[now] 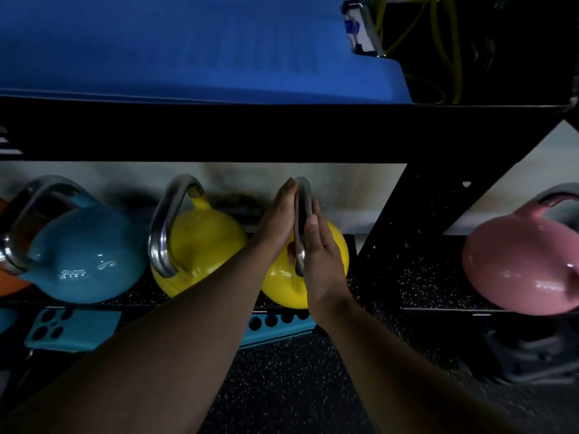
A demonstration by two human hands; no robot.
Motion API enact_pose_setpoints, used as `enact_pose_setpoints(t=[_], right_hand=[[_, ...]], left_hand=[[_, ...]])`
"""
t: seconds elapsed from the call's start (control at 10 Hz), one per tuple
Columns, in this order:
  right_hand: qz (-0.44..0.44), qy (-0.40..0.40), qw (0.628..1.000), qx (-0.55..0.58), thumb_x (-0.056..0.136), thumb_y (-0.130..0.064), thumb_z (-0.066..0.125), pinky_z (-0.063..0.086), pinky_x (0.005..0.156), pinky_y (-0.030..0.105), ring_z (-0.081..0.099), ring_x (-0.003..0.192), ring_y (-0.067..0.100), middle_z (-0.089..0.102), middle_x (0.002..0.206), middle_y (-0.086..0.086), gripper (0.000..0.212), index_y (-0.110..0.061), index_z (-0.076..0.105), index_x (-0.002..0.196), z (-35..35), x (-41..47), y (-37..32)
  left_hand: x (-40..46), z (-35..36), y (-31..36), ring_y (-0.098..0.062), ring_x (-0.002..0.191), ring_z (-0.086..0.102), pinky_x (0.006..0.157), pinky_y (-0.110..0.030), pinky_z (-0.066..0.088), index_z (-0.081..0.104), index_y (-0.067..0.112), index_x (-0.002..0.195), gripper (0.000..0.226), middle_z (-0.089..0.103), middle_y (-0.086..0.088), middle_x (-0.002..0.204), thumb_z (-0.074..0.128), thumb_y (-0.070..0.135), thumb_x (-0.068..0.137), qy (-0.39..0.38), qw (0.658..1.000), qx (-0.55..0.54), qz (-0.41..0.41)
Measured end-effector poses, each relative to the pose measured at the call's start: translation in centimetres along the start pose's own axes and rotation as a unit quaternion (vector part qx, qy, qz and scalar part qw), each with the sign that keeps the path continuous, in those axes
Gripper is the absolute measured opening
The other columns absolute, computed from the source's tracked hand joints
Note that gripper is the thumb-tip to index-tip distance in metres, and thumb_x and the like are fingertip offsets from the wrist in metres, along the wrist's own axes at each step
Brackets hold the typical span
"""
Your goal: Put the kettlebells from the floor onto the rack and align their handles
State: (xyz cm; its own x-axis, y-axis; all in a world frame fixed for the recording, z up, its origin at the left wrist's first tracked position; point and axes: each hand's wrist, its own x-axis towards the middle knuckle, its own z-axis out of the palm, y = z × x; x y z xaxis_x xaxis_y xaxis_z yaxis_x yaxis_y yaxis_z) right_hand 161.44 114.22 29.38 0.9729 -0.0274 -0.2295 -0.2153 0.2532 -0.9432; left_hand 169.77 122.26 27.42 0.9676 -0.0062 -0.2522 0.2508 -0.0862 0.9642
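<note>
The right-hand yellow kettlebell (332, 245) sits on the lower shelf of the black rack (385, 220), its steel handle (303, 202) turned edge-on to the camera and rising toward 12 o'clock. Both hands are pressed flat against that handle, one on each side. The left hand (275, 214) lies along its 9 o'clock face, fingers straight and together, fingertips reaching the top of the loop. The right hand (319, 249) lies along its 3 o'clock face, fingers likewise extended and closed side by side, tips a little lower. Neither hand curls around the steel (palms sandwich it rather than grip it).

At 9 o'clock from this bell stands a second yellow kettlebell (213, 239), near but apart, its handle angled toward 11 o'clock. Further toward 9 o'clock is a blue kettlebell (84, 255), with an orange one (7, 286) just showing at the frame edge. At 3 o'clock, past the rack upright, a pink kettlebell (517, 264) rests in the next bay. A blue mat (188, 48) lies on the shelf above.
</note>
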Motion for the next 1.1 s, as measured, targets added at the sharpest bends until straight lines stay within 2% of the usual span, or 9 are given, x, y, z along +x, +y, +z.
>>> enact_pose_setpoints(t=[0.1,0.4,0.5,0.6,0.7,0.8,0.9,1.0,1.1], right_hand=[[-0.004,0.004,1.0,-0.002,0.104,-0.037,0.034,0.053,0.076,0.011,0.054,0.116,-0.003,0.048,0.146,-0.01,0.046,-0.036,0.033,0.15,-0.1,0.0,0.1],[-0.018,-0.008,0.996,-0.084,0.104,-0.043,0.029,0.046,0.074,0.004,0.052,0.109,-0.012,0.049,0.14,-0.016,0.046,-0.042,0.028,0.15,-0.7,-0.1,0.2],[-0.029,-0.008,0.993,-0.113,0.104,-0.043,0.027,0.051,0.073,0.011,0.059,0.089,-0.017,0.058,0.12,-0.022,0.046,-0.042,0.027,0.15,-1.0,0.1,0.2],[-0.045,-0.016,0.986,-0.159,0.102,-0.05,0.026,0.055,0.071,0.04,0.065,0.075,0.002,0.069,0.103,-0.007,0.048,-0.045,0.024,0.15,-1.2,0.4,0.5],[-0.044,-0.033,0.986,-0.154,0.102,-0.049,0.027,0.055,0.067,0.037,0.066,0.081,0.014,0.067,0.119,0.004,0.049,-0.043,0.023,0.151,-1.5,0.9,0.4],[-0.049,-0.044,0.973,-0.222,0.103,-0.045,0.03,0.055,0.077,0.039,0.069,0.096,0.023,0.064,0.127,0.007,0.05,-0.035,0.025,0.152,-2.1,1.2,-0.4],[-0.07,-0.036,0.939,-0.334,0.102,-0.046,0.032,0.049,0.079,0.032,0.065,0.108,0.027,0.065,0.126,0.012,0.05,-0.031,0.029,0.15,-2.2,1.1,-1.5],[-0.108,-0.032,0.89,-0.443,0.1,-0.039,0.042,0.046,0.08,0.03,0.062,0.11,0.028,0.067,0.121,0.012,0.043,-0.027,0.043,0.142,-3.5,0.6,-4.3],[-0.163,-0.039,0.845,-0.509,0.099,-0.034,0.047,0.05,0.089,0.037,0.06,0.113,0.029,0.065,0.121,0.012,0.038,-0.024,0.05,0.135,-5.2,0.0,-5.9]], left_hand=[[0.0,0.0,-0.1,-0.023,0.123,0.057,0.108,-0.049,0.043,0.051,0.026,0.141,0.061,0.059,-0.011,0.136,0.031,0.063,0.097,0.0,1.0,-0.006,0.004],[0.3,0.3,-0.6,-0.028,0.116,0.061,0.089,-0.036,0.049,0.055,0.017,0.134,0.056,0.064,-0.019,0.122,0.032,0.056,0.101,-0.003,1.0,-0.019,-0.01],[0.1,0.3,-0.4,-0.025,0.113,0.061,0.087,-0.035,0.049,0.055,0.018,0.134,0.055,0.064,-0.016,0.122,0.032,0.056,0.101,-0.001,1.0,-0.018,-0.01],[0.0,0.1,0.0,-0.022,0.114,0.059,0.098,-0.039,0.047,0.054,0.022,0.135,0.06,0.062,-0.013,0.127,0.031,0.061,0.097,-0.005,1.0,0.007,-0.012],[-0.2,0.1,0.4,-0.023,0.12,0.055,0.097,-0.032,0.042,0.051,0.021,0.139,0.057,0.058,-0.014,0.136,0.029,0.057,0.1,0.002,0.999,0.042,0.004],[0.1,-0.1,1.3,-0.028,0.129,0.051,0.091,-0.028,0.035,0.048,0.014,0.143,0.052,0.054,-0.018,0.141,0.026,0.044,0.106,0.032,0.986,0.16,0.033],[0.3,-0.4,1.8,-0.033,0.129,0.051,0.095,-0.033,0.038,0.046,0.009,0.143,0.052,0.053,-0.02,0.14,0.026,0.04,0.107,0.05,0.953,0.296,0.047],[-0.6,-1.1,3.0,-0.039,0.127,0.051,0.1,-0.041,0.042,0.041,0.012,0.146,0.051,0.05,-0.02,0.141,0.03,0.041,0.105,0.08,0.871,0.48,0.072],[-2.0,-1.2,3.8,-0.043,0.12,0.054,0.097,-0.049,0.047,0.048,0.01,0.138,0.045,0.054,-0.023,0.132,0.039,0.038,0.103,0.095,0.842,0.517,0.123]])
